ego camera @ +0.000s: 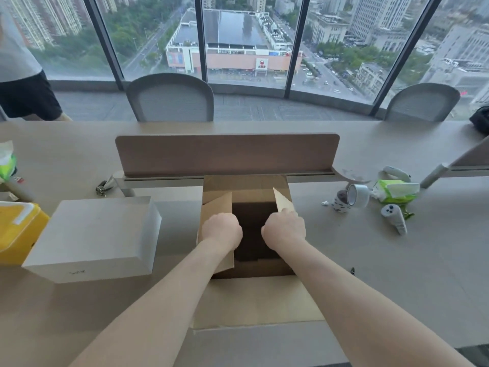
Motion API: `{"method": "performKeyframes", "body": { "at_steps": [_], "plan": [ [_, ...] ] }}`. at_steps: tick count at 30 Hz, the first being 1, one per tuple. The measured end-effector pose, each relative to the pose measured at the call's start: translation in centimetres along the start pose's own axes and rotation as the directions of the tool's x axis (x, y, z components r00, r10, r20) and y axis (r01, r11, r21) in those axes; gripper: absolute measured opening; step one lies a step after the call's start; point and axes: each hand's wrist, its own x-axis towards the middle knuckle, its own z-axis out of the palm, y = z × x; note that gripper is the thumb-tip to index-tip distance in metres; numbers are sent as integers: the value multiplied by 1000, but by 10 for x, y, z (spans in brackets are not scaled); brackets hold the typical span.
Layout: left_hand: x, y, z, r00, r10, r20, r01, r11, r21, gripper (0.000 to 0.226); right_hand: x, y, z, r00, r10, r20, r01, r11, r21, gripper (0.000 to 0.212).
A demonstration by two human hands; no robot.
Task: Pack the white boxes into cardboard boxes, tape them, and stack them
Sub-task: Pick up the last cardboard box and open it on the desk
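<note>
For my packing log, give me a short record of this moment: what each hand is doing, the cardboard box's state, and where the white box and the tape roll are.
left hand: grips the left flap of the cardboard box
right hand: grips the right flap at its near end
cardboard box: on the desk, top open, interior dark, nothing visible inside
white box: on the desk left of the cardboard box, not yet packed
tape roll: on its edge, right of the cardboard box

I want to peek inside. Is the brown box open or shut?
Open. The cardboard box has its flaps standing apart, and its dark inside shows between the left hand and right hand.
</note>
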Motion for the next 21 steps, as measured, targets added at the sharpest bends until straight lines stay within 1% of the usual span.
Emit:
{"method": "performKeyframes", "body": {
  "at_steps": [2, 4, 6, 8, 10, 12, 14, 15, 17, 19, 21],
  "plan": [
    [-5, 5, -16, 996, -80, 29, 79, 997, 24, 20, 2, 4, -10, 997, 30, 73, -29, 999, -14, 24],
    [-8, 8, -26, 990, -134, 46, 133, 991, 17, 14, 4, 7, -16, 988, 52, 143, -48, 998, -34, 23],
    [-9, 8, -34, 981, -184, 61, 185, 983, -7, 11, 6, 8, -20, 984, 84, 156, -84, 996, -6, 22],
    [-11, 7, -39, 975, -213, 61, 215, 976, -35, 12, 11, 8, -17, 984, 86, 156, -93, 995, 38, 23],
    [-10, 3, -39, 975, -219, 46, 221, 973, -61, 16, 16, 6, -11, 974, 120, 191, -139, 986, 93, 31],
    [-10, -2, -34, 970, -236, 54, 240, 968, -68, 21, 20, 4, -4, 950, 176, 257, -219, 964, 151, 50],
    [-10, -8, -24, 953, -295, 74, 301, 949, -96, 25, 22, 5, 5, 927, 211, 309, -273, 946, 174, 68],
    [-10, -11, -18, 943, -321, 89, 330, 938, -104, 32, 21, 6, 11, 919, 225, 323, -289, 943, 166, 74],
    [-9, -20, -4, 940, -324, 109, 332, 941, -66, 44, 20, 11, 25, 916, 244, 320, -295, 948, 121, 77],
    [-8, -29, 9, 944, -309, 117, 312, 950, -4, 48, 22, 17, 45, 918, 250, 308, -289, 953, 90, 76],
    [-6, -37, 22, 941, -305, 146, 306, 952, 20, 51, 22, 22, 64, 918, 252, 307, -289, 954, 82, 72]
  ]
}}
